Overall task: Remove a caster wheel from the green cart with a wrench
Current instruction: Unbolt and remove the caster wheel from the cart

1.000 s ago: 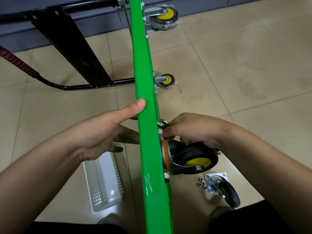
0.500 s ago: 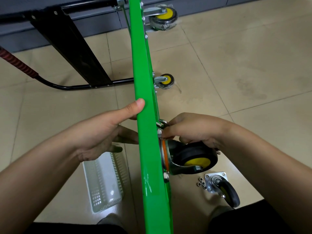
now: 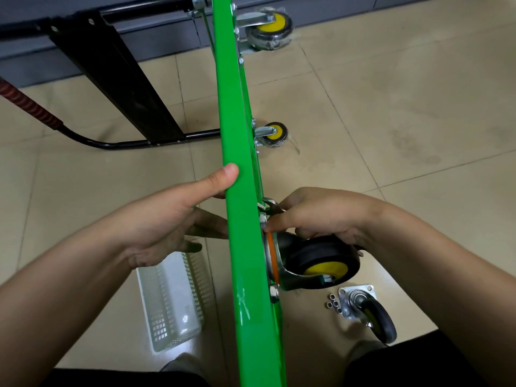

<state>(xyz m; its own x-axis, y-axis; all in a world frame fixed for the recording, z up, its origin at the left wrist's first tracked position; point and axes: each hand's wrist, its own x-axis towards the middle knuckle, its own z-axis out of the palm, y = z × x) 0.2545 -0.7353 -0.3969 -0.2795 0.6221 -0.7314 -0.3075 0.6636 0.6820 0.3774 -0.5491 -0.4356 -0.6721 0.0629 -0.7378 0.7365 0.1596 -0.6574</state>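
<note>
Green cart is tipped on its side edge, deck running 12 to 6 through the frame — that puts the underside and its casters out to 3 o'clock where a wrench can reach.

Left hand steadies the deck: thumb hooked over the top edge, fingers laid loosely against the far face, roughly straight. Looks like bracing only, possibly backing a bolt head; can't tell from here.

Right hand is curled around the wrench, whose jaw sits on a nut at the upper corner of the mounting plate. The handle is hidden under the hand.

Target caster wheel — black tyre, yellow hub, orange ring at the swivel — is at 5 o'clock of centre, still on the cart. Lower nut is still on too.

Judgement: mid-loosening on the upper nut, at least one more to go.

On the tile floor at 5 o'clock: a detached caster with loose nuts beside its plate. White perforated basket at 7 o'clock. Two more casters at 12–1 o'clock are still mounted.
</note>
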